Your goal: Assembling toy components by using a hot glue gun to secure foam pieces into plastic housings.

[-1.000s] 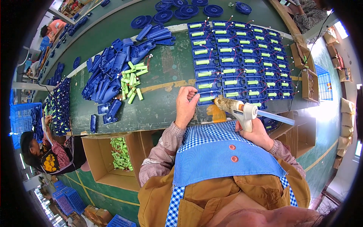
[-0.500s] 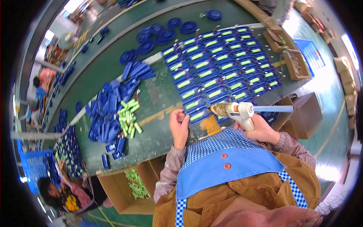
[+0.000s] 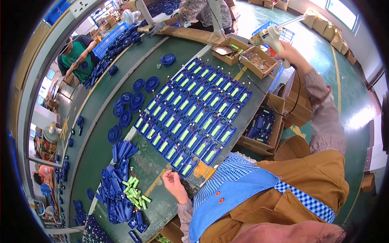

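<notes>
My right hand [image 3: 288, 53] grips a white hot glue gun [image 3: 272, 37], raised at the far right beyond the table's edge. A clear glue stick [image 3: 292, 21] sticks out of the gun's back, and a dark cord hangs from its handle. My left hand [image 3: 176, 187] is loosely curled by the table's front edge, with nothing visible in it. Next to it lie rows of blue plastic casings [image 3: 190, 117], each with a light green battery cell and thin red wires ending in small white plugs. Orange tape [image 3: 204, 170] covers a patch at the front edge.
Blue casing parts [image 3: 114, 190] and loose green cells [image 3: 135, 193] are heaped on the left. Round blue fan parts [image 3: 131, 103] lie farther back. Small cardboard trays [image 3: 259, 60] stand at the right corner; a carton [image 3: 261, 129] is beside the table. Co-workers sit across and behind.
My right hand has lifted the glue gun away from the front casings, out to the far right. The view has turned rightward. My left hand stays near the front edge.
</notes>
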{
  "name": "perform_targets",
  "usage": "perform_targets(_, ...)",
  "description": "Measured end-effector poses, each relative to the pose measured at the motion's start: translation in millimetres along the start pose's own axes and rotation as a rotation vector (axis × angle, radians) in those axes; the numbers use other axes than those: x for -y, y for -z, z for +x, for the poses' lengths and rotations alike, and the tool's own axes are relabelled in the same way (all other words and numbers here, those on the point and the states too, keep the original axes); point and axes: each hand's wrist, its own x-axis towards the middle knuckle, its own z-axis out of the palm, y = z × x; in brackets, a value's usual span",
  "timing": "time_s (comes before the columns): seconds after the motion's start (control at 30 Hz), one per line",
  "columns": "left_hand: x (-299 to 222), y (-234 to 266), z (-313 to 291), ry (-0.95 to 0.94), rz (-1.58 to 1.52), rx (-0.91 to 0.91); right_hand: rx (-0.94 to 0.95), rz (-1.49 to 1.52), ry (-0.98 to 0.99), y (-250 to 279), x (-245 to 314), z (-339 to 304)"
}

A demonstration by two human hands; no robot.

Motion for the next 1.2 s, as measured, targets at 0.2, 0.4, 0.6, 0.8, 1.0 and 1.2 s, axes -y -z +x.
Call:
perform_targets(0.2,-2,2,6,0.02,-0.073,-0.014,0.084,0.225,-0.247,28,-145,59)
perform_targets(0.4,-15,26,5,0.051,0.062,-0.149,0.203,0.42,-0.238,-17,-119,50)
perform_targets(0.6,-28,15,25,0.056,0.057,-0.113,0.241,0.143,-0.277,30,-258,113)
perform_targets(0.8,-43,-7,59,0.015,0.145,0.015,-0.046,-0.526,0.036,8,-275,112)
perform_targets(1.0,-71,-65,113,-0.142,0.216,0.264,-0.197,-0.797,-0.093,-25,-234,100)
perform_targets(1.2,-92,-161,162,-0.295,0.284,0.441,-0.176,-0.844,-0.189,-22,-210,84)
